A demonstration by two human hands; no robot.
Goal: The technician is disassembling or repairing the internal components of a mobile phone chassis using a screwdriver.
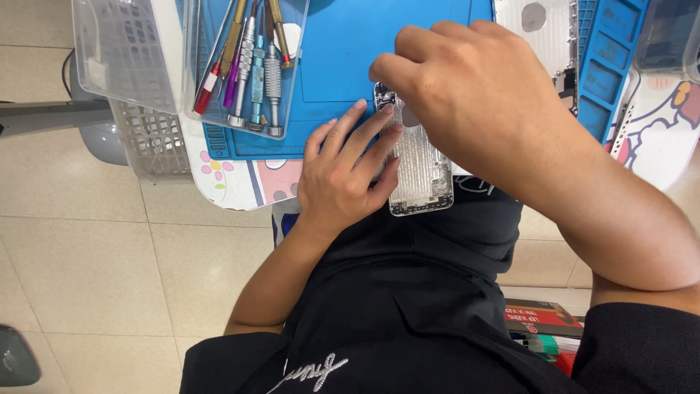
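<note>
A: Phone housing, thin silver shell: overhanging the surface's near edge, above the lap. Left hand, fingers flat along its left side.

B: Right hand, fingers pinched at its top end (any tool hidden). Light, stiff, probably slippery; best gripped by the long edges.

I see the desk carrying a blue work mat, a clear screwdriver tray and a white mesh basket.

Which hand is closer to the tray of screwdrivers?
Left. The left hand lies just below and right of the screwdriver tray, fingers on the silver phone shell. The right hand works farther right.
</note>
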